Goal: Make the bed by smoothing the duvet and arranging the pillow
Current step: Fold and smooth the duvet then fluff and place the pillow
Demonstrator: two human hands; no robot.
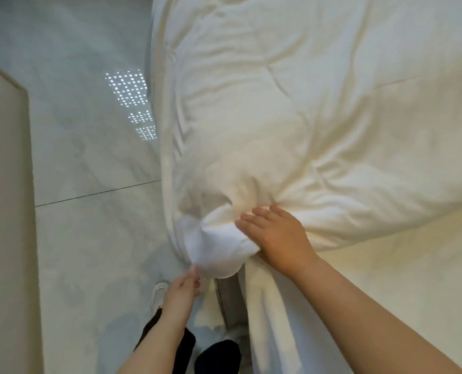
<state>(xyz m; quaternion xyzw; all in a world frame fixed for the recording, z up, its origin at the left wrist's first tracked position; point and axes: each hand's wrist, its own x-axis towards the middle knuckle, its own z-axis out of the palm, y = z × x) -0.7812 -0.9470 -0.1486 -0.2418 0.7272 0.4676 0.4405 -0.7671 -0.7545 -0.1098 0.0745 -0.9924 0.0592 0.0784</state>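
A white, rumpled duvet (319,103) covers the bed and fills the upper right of the head view. Its near corner (219,247) bulges out over the bed's corner. My left hand (182,292) pinches the lower tip of that corner between its fingertips. My right hand (275,236) lies on the corner's right side with fingers spread, pressing into the fabric. A white sheet (359,265) shows under the duvet edge and hangs down the bed's side. No pillow is in sight.
Pale glossy floor tiles (89,157) run along the bed's left side, with a ceiling light reflected in them. A beige panel (6,211) stands at the far left. My dark trouser legs and a white shoe (158,292) are below, close to the bed corner.
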